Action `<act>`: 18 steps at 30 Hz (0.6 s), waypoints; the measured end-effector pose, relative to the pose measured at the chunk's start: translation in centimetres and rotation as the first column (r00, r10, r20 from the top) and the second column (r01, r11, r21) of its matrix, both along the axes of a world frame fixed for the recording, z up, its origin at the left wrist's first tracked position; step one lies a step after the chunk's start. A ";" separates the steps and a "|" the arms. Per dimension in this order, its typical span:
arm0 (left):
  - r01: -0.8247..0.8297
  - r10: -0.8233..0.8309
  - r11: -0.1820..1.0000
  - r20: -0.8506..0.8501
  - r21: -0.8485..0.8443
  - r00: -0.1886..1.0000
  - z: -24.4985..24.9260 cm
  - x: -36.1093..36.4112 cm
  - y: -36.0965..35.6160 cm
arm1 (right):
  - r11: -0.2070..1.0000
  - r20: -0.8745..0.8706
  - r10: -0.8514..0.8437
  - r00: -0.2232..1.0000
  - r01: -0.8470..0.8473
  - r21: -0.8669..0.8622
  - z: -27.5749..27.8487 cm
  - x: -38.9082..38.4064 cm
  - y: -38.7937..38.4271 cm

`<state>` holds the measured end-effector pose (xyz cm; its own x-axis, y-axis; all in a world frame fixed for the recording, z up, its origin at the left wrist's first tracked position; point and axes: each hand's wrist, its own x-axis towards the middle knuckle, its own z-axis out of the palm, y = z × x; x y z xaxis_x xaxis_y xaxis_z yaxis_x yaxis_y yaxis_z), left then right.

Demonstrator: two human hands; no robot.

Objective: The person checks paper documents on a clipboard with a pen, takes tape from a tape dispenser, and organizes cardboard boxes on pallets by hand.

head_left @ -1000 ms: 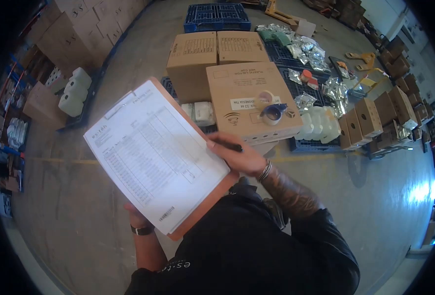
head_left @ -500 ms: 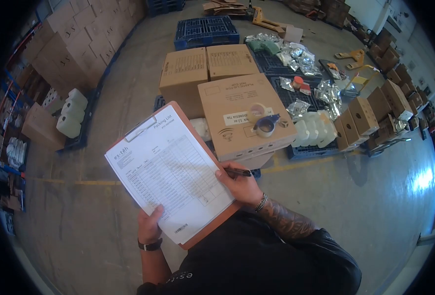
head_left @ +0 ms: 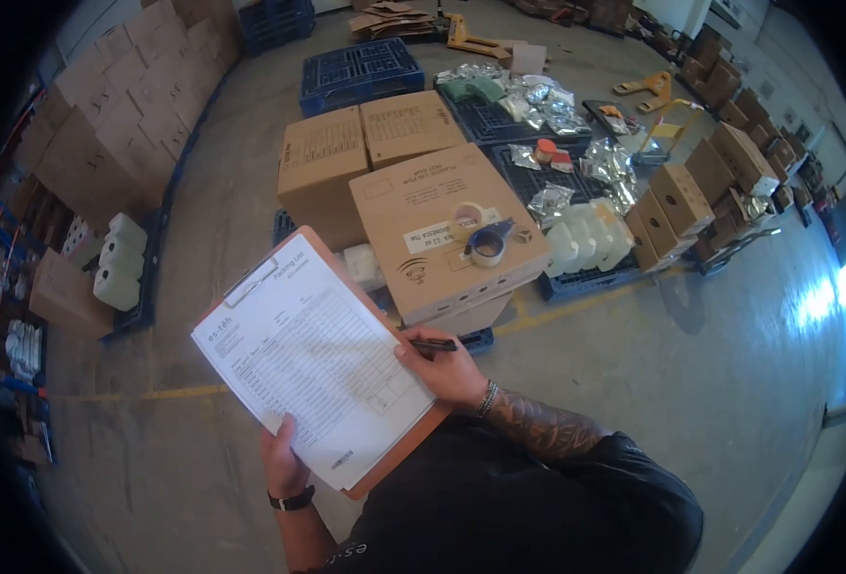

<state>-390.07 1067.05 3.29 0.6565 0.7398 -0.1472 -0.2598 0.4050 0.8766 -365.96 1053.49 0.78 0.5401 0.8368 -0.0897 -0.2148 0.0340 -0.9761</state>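
A clipboard [head_left: 408, 448] with a printed packing list [head_left: 322, 368] under its metal clip is held tilted in front of my body. My left hand [head_left: 284, 459] grips its lower left edge, thumb on the paper. At the right edge, my right hand [head_left: 444, 368] holds a dark pen [head_left: 432, 344], its thumb by the sheet and its other fingers partly hidden. Just beyond the clipboard stands a large cardboard box [head_left: 442, 220] with a tape roll [head_left: 467, 218] and a blue tape dispenser [head_left: 488, 246] on top.
Two more boxes [head_left: 322, 158] stand behind. White jugs [head_left: 590, 237] and silver packets [head_left: 612, 172] lie on blue pallets to the right. Stacked cartons [head_left: 136, 96] and jugs [head_left: 120, 263] are at left. A yellow pallet jack [head_left: 480, 40] stands far back.
The view has shifted, so the boxes and pallets appear further left. The clipboard sits slightly lower and further left in view, with both hands still on it and the pen still held.
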 end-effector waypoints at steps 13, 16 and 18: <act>-0.066 0.075 0.995 -0.145 0.069 0.987 1.1 0.8 -1.1 | 0.997 -0.022 0.083 0.996 -0.083 -0.001 0.9 1.2 0.4; -0.065 0.076 0.995 -0.162 0.071 0.984 1.2 1.1 -1.3 | 0.994 -0.058 0.100 0.993 -0.102 -0.026 1.4 1.7 0.5; -0.086 0.098 0.993 -0.169 0.076 0.981 1.5 1.3 -1.6 | 0.992 -0.061 0.114 0.992 -0.117 -0.037 1.8 2.1 0.7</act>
<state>-388.80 1065.40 4.82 0.5545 0.8078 -0.2001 -0.1355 0.3248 0.9360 -363.88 1054.20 2.59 0.4327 0.8884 -0.1531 -0.2717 -0.0334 -0.9618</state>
